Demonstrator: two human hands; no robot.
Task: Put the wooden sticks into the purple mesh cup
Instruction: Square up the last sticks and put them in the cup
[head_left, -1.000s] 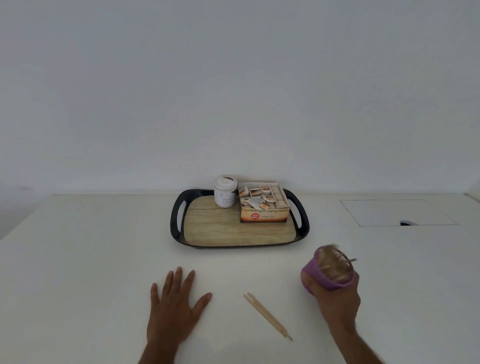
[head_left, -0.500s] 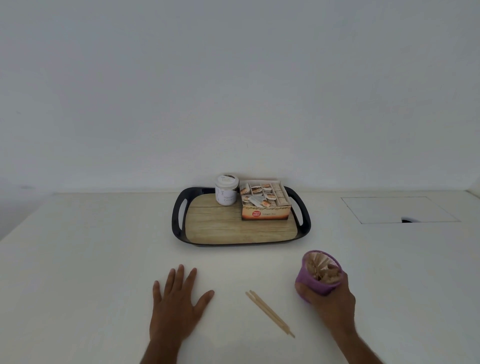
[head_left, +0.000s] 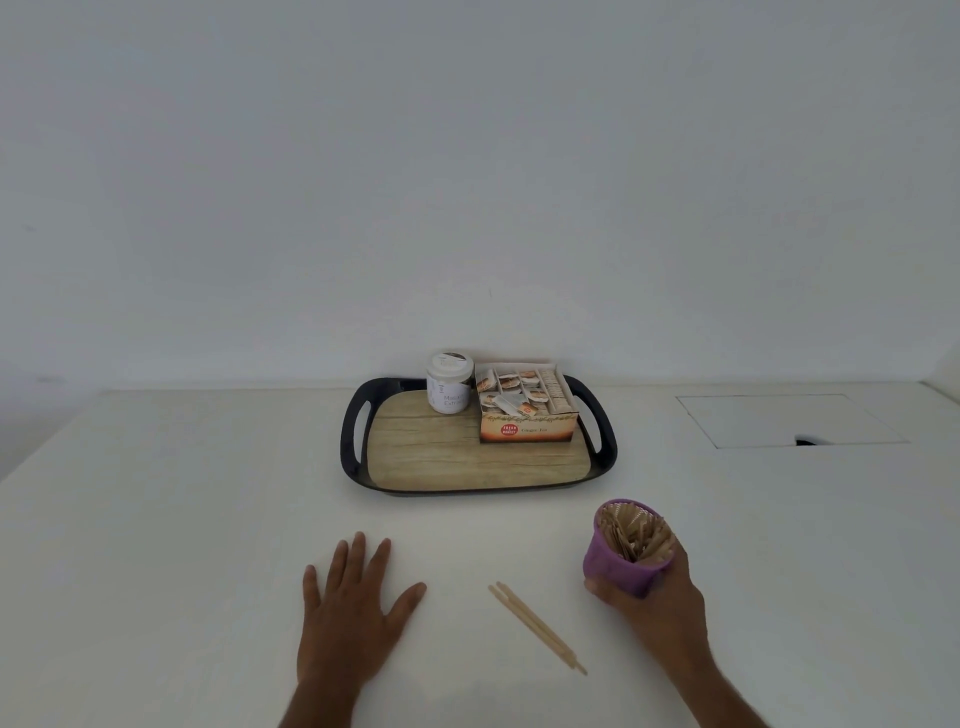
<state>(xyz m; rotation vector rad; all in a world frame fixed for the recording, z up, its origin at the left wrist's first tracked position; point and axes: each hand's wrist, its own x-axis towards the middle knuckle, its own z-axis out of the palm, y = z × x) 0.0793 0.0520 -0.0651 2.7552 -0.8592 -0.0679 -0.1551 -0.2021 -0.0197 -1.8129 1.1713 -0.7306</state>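
Observation:
The purple mesh cup (head_left: 615, 564) stands on the white table at the right, tilted slightly, with several wooden sticks (head_left: 636, 535) bunched inside it. My right hand (head_left: 660, 613) grips the cup from below and behind. Two or three loose wooden sticks (head_left: 537, 627) lie together on the table, diagonal, between my hands. My left hand (head_left: 353, 608) rests flat on the table to the left of them, fingers spread, holding nothing.
A black-rimmed tray (head_left: 358, 431) with a wood-look base sits at the back centre, carrying a white jar (head_left: 449, 384) and an open tea box (head_left: 527, 408). A rectangular hatch (head_left: 789, 421) is set in the table at the far right. A white wall stands behind.
My right hand has lowered the cup from a raised, tipped position down towards the table and turned it more upright. The loose sticks and my left hand stayed put.

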